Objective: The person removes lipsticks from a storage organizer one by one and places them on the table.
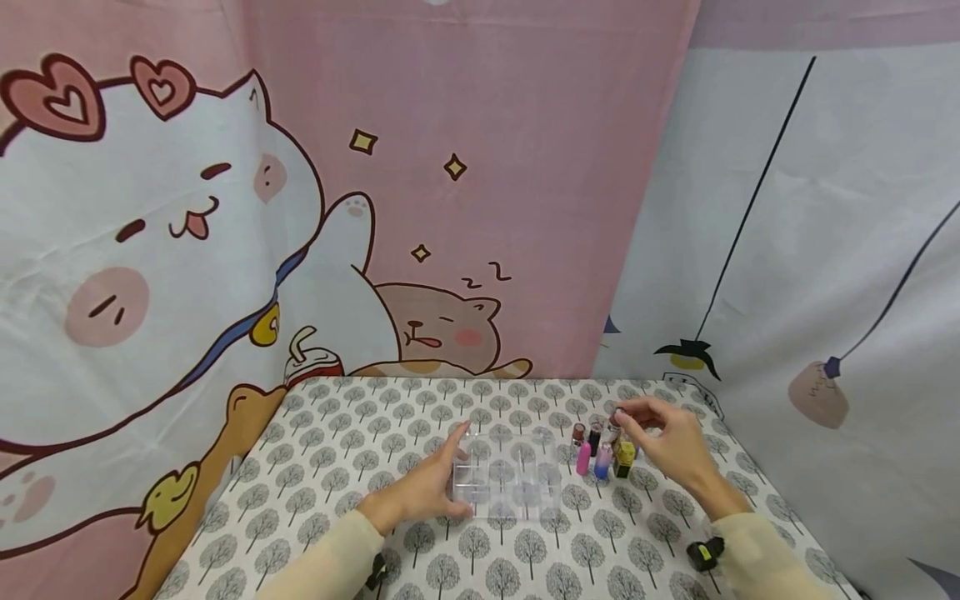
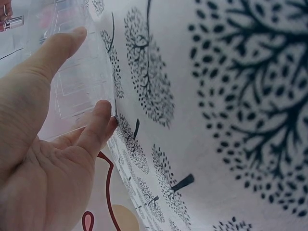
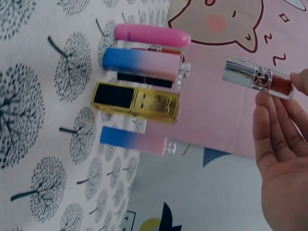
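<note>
A clear compartmented organizer (image 1: 517, 479) stands on the table. My left hand (image 1: 420, 493) holds it at its left side, thumb at the near edge and fingers by the far edge; the fingertips touch its wall in the left wrist view. My right hand (image 1: 671, 437) pinches a lip gloss tube (image 3: 260, 78) by its clear, reddish-brown end, silver cap pointing away from the fingers, above the table. Beneath and beside that hand stand a bright pink tube (image 3: 151, 35), a blue-to-pink lipstick (image 3: 142, 64), a gold-and-black lipstick (image 3: 137, 102) and another blue-to-pink lipstick (image 3: 134, 140).
A black tube (image 1: 595, 437) and a brown-capped tube (image 1: 577, 434) stand behind the pink one. The table wears a tree-print cloth (image 1: 337, 467). Cartoon-printed curtains (image 1: 525, 208) hang behind it and on its right.
</note>
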`<state>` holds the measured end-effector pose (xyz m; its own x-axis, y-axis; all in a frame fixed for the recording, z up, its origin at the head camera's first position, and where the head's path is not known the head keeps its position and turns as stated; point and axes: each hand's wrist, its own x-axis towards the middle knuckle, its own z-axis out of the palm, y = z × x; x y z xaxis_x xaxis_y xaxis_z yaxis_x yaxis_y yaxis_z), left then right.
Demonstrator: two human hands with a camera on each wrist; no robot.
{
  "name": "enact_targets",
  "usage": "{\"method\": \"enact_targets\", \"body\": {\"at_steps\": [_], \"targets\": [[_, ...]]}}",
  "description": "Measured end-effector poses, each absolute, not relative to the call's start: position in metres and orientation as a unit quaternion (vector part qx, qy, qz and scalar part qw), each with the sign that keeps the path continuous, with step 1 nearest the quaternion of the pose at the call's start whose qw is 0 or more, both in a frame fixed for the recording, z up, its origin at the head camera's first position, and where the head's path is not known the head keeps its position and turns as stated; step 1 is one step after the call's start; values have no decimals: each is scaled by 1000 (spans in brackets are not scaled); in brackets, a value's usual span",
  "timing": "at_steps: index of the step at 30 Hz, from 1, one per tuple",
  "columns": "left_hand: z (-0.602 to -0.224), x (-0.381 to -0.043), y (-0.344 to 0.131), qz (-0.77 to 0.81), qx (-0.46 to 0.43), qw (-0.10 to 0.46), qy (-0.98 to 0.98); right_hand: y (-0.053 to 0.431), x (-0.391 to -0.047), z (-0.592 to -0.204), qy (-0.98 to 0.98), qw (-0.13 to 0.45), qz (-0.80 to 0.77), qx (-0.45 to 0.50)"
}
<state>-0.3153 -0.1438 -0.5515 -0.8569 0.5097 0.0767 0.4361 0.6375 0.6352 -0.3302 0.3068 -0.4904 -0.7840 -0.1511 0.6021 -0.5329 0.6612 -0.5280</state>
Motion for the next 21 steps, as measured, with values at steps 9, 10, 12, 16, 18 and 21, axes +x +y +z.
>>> {"method": "enact_targets", "body": {"at_steps": [9, 10, 12, 16, 18, 21], "targets": [[-553, -315, -144, 335, 264, 55, 903, 326, -330, -494, -880, 281, 347, 163], [-553, -315, -144, 334, 265, 53, 903, 329, -331, -494, -880, 285, 345, 159], [-552, -315, -144, 333, 265, 52, 904, 334, -331, -495, -881, 289, 343, 154], [-551, -314, -144, 335, 264, 52, 903, 343, -330, -497, -884, 291, 335, 147], [-550, -313, -144, 337, 264, 52, 902, 346, -329, -498, -886, 290, 332, 143], [-550, -313, -144, 336, 263, 53, 903, 351, -328, -500, -889, 289, 328, 134]]}}
